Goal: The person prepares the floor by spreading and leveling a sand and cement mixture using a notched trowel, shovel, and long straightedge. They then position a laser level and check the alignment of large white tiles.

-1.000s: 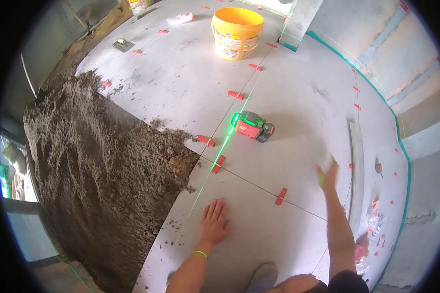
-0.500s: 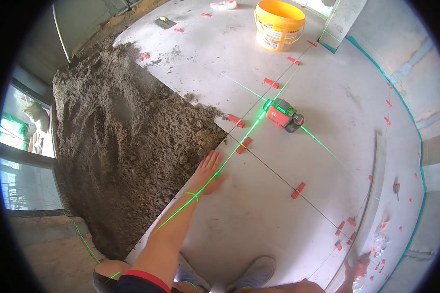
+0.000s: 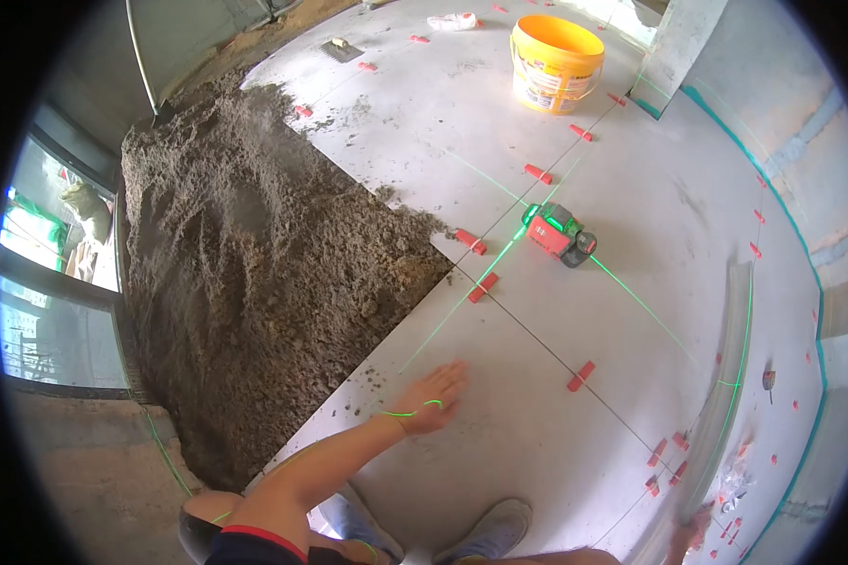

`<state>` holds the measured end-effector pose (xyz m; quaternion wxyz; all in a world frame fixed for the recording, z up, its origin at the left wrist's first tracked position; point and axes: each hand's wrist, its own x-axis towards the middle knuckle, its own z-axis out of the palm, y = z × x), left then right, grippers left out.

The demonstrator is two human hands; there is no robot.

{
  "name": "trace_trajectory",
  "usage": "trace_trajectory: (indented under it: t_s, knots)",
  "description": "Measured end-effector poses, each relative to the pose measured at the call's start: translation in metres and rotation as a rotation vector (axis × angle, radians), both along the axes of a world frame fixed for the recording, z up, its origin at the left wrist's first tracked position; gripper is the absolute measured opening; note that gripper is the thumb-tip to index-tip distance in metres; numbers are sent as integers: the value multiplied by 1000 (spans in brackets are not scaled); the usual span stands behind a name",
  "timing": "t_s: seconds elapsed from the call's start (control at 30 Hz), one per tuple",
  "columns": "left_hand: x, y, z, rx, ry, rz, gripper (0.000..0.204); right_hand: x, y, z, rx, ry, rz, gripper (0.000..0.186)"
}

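My left hand (image 3: 435, 397) is spread palm down over a large grey tile (image 3: 499, 443), beside the tile's edge. Whether it touches the surface is hard to tell. A green laser line crosses its wrist. At the lower right my right hand (image 3: 695, 532) is closed at the near end of a long straightedge (image 3: 723, 405), which looks blurred; its fingers show poorly. Beyond my left hand, a red and black laser level (image 3: 558, 235) stands on the tiles and throws green lines. Left of the tile edge lies a rough bed of brown-grey mortar (image 3: 283, 273).
Red levelling wedges (image 3: 581, 376) sit along the tile joints. A yellow bucket (image 3: 556, 66) stands at the back, and a notched trowel (image 3: 341, 50) lies far left. Windows (image 3: 61, 330) line the left wall. A crumpled clear plastic bag (image 3: 735, 480) lies at right.
My left hand has drawn back from the tile edge toward me, over the tile. The straightedge has shifted and now carries a green laser line. The view has moved slightly.
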<state>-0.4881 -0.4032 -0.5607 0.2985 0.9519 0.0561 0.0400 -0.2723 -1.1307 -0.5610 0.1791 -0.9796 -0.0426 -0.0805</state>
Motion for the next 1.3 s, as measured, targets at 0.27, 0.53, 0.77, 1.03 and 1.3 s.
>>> trace_trajectory:
  t_s: [0.27, 0.53, 0.77, 1.03, 1.3]
  knots:
    - [22, -61, 51, -121, -276, -214, 41, -53, 215, 125, 420, 546, -71, 14]
    - [42, -109, 123, -95, -429, -404, 56, -122, 377, 123, 347, 659, 194, 23]
    - [30, -92, 81, -72, -301, -288, 49, -143, 457, 85, 177, 612, 282, 24]
    - [22, -75, 65, 56, -162, -307, 49, -146, 467, 43, -33, 470, 361, 26]
    - [36, -64, 59, 2, -192, -284, 50, -153, 478, 25, -27, 490, 398, 37]
